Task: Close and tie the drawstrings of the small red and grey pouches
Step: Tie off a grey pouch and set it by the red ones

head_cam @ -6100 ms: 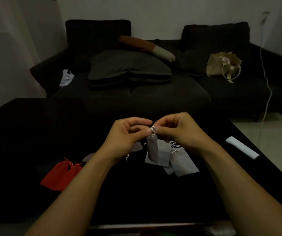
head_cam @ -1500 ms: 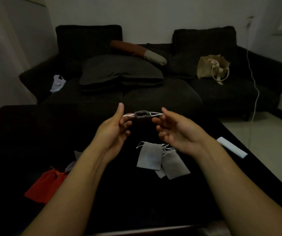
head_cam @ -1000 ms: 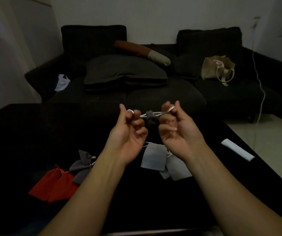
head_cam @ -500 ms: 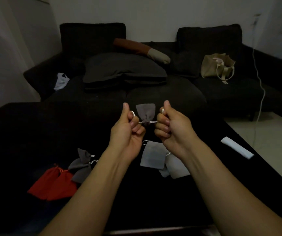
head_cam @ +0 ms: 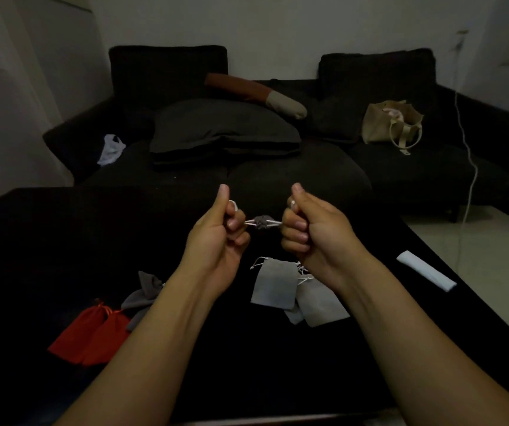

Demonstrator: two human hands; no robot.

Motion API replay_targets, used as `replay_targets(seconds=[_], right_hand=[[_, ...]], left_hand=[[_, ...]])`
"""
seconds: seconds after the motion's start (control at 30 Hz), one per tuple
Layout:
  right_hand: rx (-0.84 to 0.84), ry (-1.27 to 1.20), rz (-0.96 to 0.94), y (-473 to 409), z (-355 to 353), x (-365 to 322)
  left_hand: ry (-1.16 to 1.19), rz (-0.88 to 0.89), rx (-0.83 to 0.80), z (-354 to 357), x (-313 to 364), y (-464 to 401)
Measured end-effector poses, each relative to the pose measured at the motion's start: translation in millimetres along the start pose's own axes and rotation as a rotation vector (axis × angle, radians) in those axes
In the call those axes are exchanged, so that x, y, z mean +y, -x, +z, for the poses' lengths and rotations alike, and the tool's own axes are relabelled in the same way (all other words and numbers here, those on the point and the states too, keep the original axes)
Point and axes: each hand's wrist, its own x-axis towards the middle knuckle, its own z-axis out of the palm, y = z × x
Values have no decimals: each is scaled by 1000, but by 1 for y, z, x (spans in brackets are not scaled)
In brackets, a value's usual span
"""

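A small grey pouch (head_cam: 262, 222) hangs bunched in the air between my hands, its white drawstrings stretched out to both sides. My left hand (head_cam: 221, 232) grips the left strings with curled fingers, thumb up. My right hand (head_cam: 307, 230) grips the right strings the same way. On the black table (head_cam: 62, 235) below lie flat grey pouches (head_cam: 274, 287) with loose white strings. Two red pouches (head_cam: 88, 335) lie at the left, with closed grey pouches (head_cam: 145, 292) beside them, partly hidden by my left forearm.
A white folded item (head_cam: 425, 270) lies near the table's right edge. A dark sofa (head_cam: 278, 167) with a cushion, a beige bag (head_cam: 391, 124) and a white cloth (head_cam: 111, 149) stands behind the table. A white cable (head_cam: 467, 155) hangs at the right.
The grey pouch, flipped up above the strings half a second ago, has swung down to sit bunched between my fists. Both hands keep pulling the strings apart.
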Motion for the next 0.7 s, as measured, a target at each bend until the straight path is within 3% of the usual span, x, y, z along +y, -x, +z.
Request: replay_targets(seconds=[0.13,0.27,0.4,0.47,0.7], right_hand=[[40,24,-55,-1,-2,-2],[-57,70,-32,2,-3,1],[29,217,-94,-1,-10,-3],[51,188,-73,-3,-13,-2],[-9,78,11,0,-5,8]], left_hand=[[-122,84,-1,6,-2,4],[-353,249,-89,4,-4,8],[-462,334,-29,-3,1,7],[-344,247,16,-2,3,7],[-45,-30,-78,4,7,13]])
